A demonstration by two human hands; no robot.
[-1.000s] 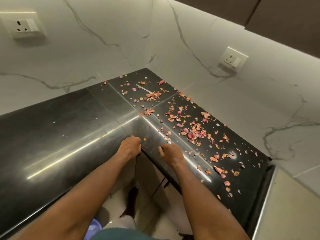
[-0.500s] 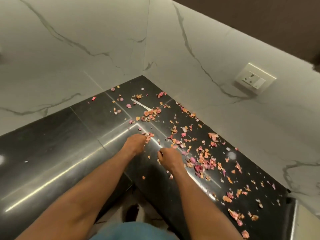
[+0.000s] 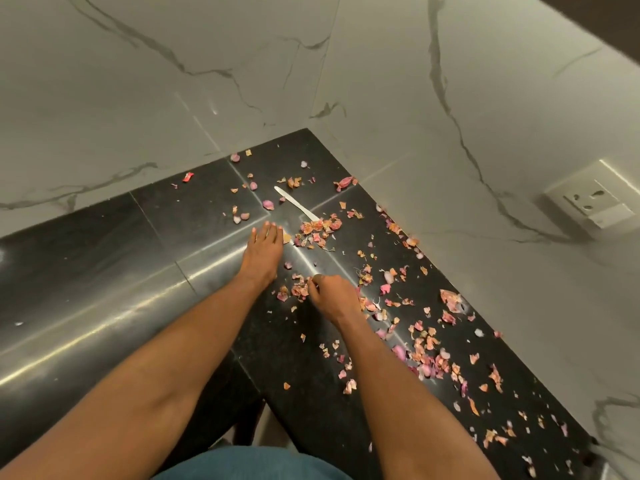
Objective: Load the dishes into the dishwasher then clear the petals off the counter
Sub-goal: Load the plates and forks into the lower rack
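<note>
Both hands have moved fwd from the counter [image 3: 104, 271] edge into the petals [image 3: 320, 227]. Left hand [image 3: 262, 252] now flat, fingers straight, at frame centre. Right hand [image 3: 330, 292] curled, pinching petals. Petals mostly lie centre to lower right. Clearing just begun; dishwasher not in view.

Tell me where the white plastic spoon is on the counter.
In the head view the white spoon lies on the black counter near the back corner, just beyond the left hand, its bowl end under a petal pile.
</note>
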